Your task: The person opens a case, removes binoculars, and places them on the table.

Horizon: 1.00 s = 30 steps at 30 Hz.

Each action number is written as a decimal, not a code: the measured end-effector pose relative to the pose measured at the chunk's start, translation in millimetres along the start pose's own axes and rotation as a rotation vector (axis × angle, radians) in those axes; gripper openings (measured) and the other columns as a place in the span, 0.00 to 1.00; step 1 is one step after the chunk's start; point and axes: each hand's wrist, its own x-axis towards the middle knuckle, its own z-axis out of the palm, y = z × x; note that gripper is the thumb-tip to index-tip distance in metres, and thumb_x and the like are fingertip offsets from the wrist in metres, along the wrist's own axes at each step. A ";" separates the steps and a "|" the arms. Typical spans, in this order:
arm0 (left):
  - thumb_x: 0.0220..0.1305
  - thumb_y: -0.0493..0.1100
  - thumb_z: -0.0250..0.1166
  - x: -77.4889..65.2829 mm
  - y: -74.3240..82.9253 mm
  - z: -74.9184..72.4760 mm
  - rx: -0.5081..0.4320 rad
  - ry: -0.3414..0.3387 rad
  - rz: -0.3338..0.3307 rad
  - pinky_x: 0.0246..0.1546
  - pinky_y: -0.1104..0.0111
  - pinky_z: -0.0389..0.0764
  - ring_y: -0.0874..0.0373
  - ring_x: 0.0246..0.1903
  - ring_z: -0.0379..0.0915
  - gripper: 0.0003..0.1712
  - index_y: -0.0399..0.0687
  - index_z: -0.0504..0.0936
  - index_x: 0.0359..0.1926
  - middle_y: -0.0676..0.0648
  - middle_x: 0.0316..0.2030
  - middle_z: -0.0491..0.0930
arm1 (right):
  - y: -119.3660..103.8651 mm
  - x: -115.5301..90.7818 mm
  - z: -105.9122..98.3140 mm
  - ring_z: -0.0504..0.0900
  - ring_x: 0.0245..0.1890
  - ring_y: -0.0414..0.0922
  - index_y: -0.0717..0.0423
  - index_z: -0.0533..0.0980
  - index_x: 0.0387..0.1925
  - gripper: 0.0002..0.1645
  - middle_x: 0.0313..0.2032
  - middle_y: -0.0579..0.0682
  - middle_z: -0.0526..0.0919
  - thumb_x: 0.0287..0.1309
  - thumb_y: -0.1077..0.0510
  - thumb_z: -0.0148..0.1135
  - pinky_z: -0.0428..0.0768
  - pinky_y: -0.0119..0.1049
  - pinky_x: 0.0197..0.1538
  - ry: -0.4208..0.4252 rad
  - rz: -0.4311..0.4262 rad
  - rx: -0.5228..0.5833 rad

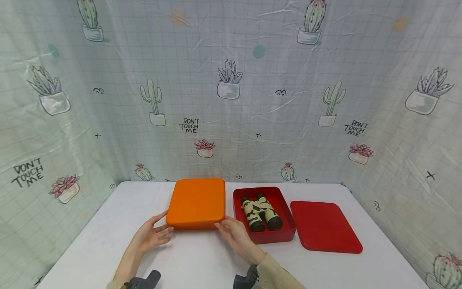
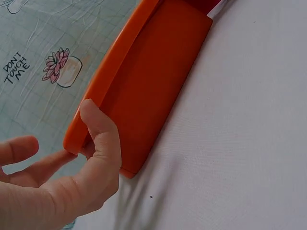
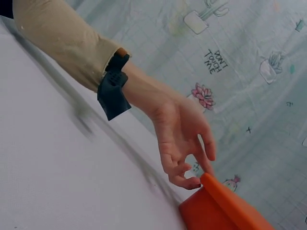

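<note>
from my head: here's the orange box (image 1: 196,202), dead ahead, front side running crosswise between my hands. left hand (image 1: 149,236) on its near left corner, right hand (image 1: 237,237) pinching the near right; neither's nearer! long axis? can't tell. red box (image 1: 276,237) just to its right. left wrist: my left fingers pinch the lid (image 2: 117,64) at that corner. right wrist: left hand again, my right out of shot.

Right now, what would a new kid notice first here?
Probably the bright orange box, left of middle on the table, with a left hand and right hand at its front corners. Next, the camouflage binoculars inside the open red box right of it, then the flat red lid farther right.
</note>
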 end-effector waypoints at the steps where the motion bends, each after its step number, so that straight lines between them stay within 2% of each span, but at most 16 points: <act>1: 0.65 0.59 0.44 1.0 0.7 1.0 0.001 0.009 -0.004 0.45 0.62 0.75 0.56 0.42 0.73 0.25 0.67 0.60 0.63 0.38 0.53 0.57 | 0.0 0.4 0.0 0.70 0.51 0.47 0.75 0.46 0.63 0.31 0.64 0.69 0.49 0.60 0.69 0.41 0.69 0.35 0.59 0.001 -0.006 -0.005; 3: 0.65 0.59 0.43 2.9 2.6 3.2 0.011 0.038 -0.012 0.45 0.62 0.76 0.56 0.41 0.73 0.28 0.65 0.56 0.65 0.39 0.51 0.58 | -0.2 1.1 0.5 0.72 0.47 0.44 0.74 0.45 0.63 0.32 0.62 0.70 0.52 0.61 0.68 0.41 0.73 0.31 0.55 0.000 -0.011 -0.016; 5: 0.65 0.59 0.42 3.8 5.2 8.3 0.027 0.095 -0.023 0.44 0.62 0.76 0.56 0.40 0.73 0.32 0.60 0.49 0.68 0.39 0.49 0.60 | -0.8 1.4 0.6 0.73 0.42 0.42 0.72 0.45 0.64 0.32 0.61 0.69 0.55 0.61 0.67 0.41 0.75 0.28 0.50 -0.001 -0.006 -0.031; 8: 0.67 0.58 0.39 4.4 9.0 11.9 0.034 0.107 -0.040 0.45 0.61 0.76 0.56 0.39 0.72 0.33 0.57 0.42 0.69 0.40 0.46 0.62 | -1.9 1.3 0.6 0.73 0.39 0.42 0.70 0.45 0.65 0.34 0.61 0.68 0.54 0.58 0.68 0.42 0.76 0.26 0.46 0.005 0.015 -0.038; 14: 0.68 0.56 0.37 5.4 10.0 11.7 0.016 0.088 -0.042 0.42 0.63 0.76 0.56 0.38 0.71 0.33 0.56 0.40 0.69 0.42 0.41 0.64 | -4.7 -0.5 -2.7 0.70 0.49 0.50 0.69 0.43 0.65 0.34 0.61 0.70 0.52 0.61 0.66 0.41 0.73 0.32 0.54 -0.007 0.046 -0.068; 18: 0.68 0.55 0.37 3.4 8.0 11.4 0.031 0.129 -0.036 0.41 0.64 0.77 0.56 0.39 0.71 0.33 0.53 0.40 0.69 0.43 0.41 0.64 | -7.9 -7.7 -8.7 0.66 0.56 0.57 0.70 0.42 0.65 0.34 0.60 0.71 0.53 0.61 0.65 0.42 0.68 0.41 0.60 -0.043 0.060 -0.097; 21: 0.67 0.55 0.39 -2.6 6.9 13.0 0.085 0.202 -0.014 0.38 0.65 0.78 0.55 0.38 0.69 0.34 0.47 0.40 0.68 0.39 0.46 0.62 | -13.5 -15.9 -16.9 0.66 0.58 0.61 0.72 0.43 0.64 0.34 0.60 0.74 0.54 0.62 0.64 0.42 0.67 0.45 0.61 -0.101 0.061 -0.170; 25: 0.67 0.53 0.39 -16.6 13.3 22.1 0.237 0.309 0.057 0.35 0.66 0.78 0.56 0.36 0.69 0.35 0.37 0.42 0.66 0.38 0.47 0.62 | -29.1 -25.9 -28.3 0.72 0.55 0.57 0.70 0.49 0.64 0.31 0.61 0.70 0.60 0.64 0.60 0.41 0.70 0.43 0.57 -0.151 0.056 -0.313; 28: 0.67 0.53 0.38 -25.5 19.6 32.5 0.332 0.343 0.113 0.35 0.67 0.79 0.59 0.35 0.71 0.34 0.35 0.46 0.65 0.44 0.42 0.66 | -41.8 -29.2 -36.9 0.75 0.53 0.53 0.69 0.52 0.63 0.30 0.60 0.67 0.64 0.64 0.58 0.42 0.72 0.42 0.56 -0.174 0.034 -0.409; 30: 0.68 0.53 0.38 -28.4 20.9 39.7 0.362 0.348 0.139 0.36 0.68 0.79 0.59 0.35 0.72 0.32 0.35 0.51 0.64 0.46 0.41 0.67 | -48.6 -29.7 -42.8 0.75 0.53 0.52 0.68 0.53 0.63 0.31 0.59 0.66 0.65 0.63 0.57 0.44 0.72 0.42 0.55 -0.190 0.005 -0.476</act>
